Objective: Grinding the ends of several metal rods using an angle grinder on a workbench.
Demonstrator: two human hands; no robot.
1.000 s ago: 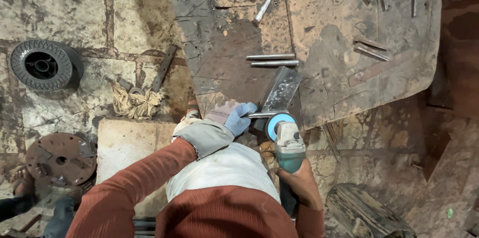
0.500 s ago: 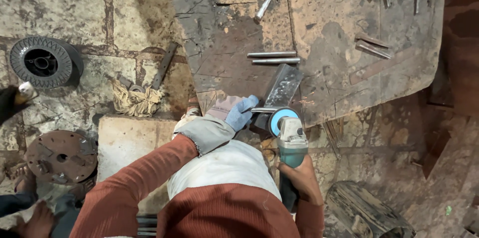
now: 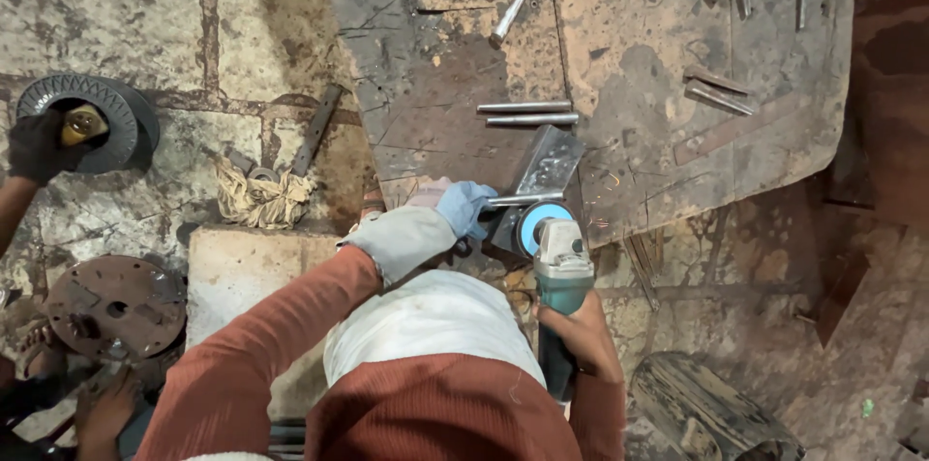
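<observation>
Hands [image 3: 581,330] on grinder [image 3: 559,272], disc half-hidden.

A teal body with a pale grey head is shown on the angle grinder [image 3: 561,277], and its disc is blue. The left hand [image 3: 455,209] is covered by a glove of grey cuff and light blue fingers; the right hand [image 3: 581,335] is bare. Rust-red ribbed sleeves are worn. The steel plate [image 3: 629,84] is mottled rust-brown and dark grey, scored with scratches. The rods [image 3: 527,113] are dull silver. A black glove [image 3: 39,147] is seen at the floor's left edge.
</observation>
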